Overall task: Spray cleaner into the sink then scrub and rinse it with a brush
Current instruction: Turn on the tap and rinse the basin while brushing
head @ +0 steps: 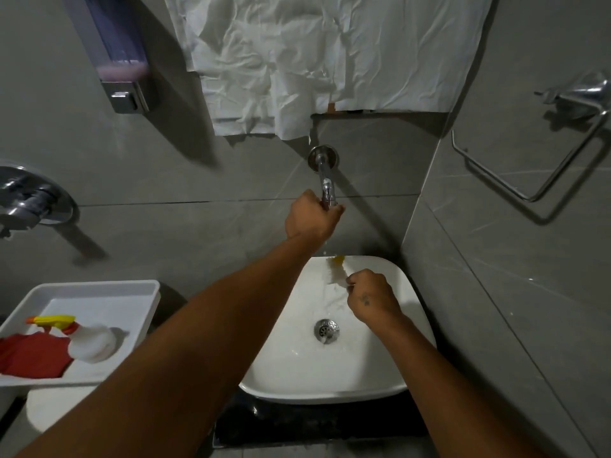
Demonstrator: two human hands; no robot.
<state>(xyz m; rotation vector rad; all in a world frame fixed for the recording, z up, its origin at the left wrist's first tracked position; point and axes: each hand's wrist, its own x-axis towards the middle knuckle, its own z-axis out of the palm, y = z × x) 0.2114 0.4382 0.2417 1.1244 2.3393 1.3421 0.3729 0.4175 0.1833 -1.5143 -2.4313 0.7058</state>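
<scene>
The left hand (309, 216) grips the chrome wall tap (325, 180); the right hand (370, 297) holds a blurred yellow-tipped brush (335, 271) inside the wet white basin sink (380, 368). A white spray bottle (89, 340) lies on its side in a white tray (99, 287).

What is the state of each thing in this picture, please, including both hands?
Left hand: closed around the tap's end.
Right hand: gripping the brush.
Tap: dripping; a few drops fall below the hand.
Brush: blurred, against the sink's back wall.
Sink: wet inside.
Drain: unplugged.
Spray bottle: lying on its side in the tray.
Red cloth: crumpled in the tray.
Tray: holds bottle and cloth.
Soap dispenser: partly filled with pink liquid.
</scene>
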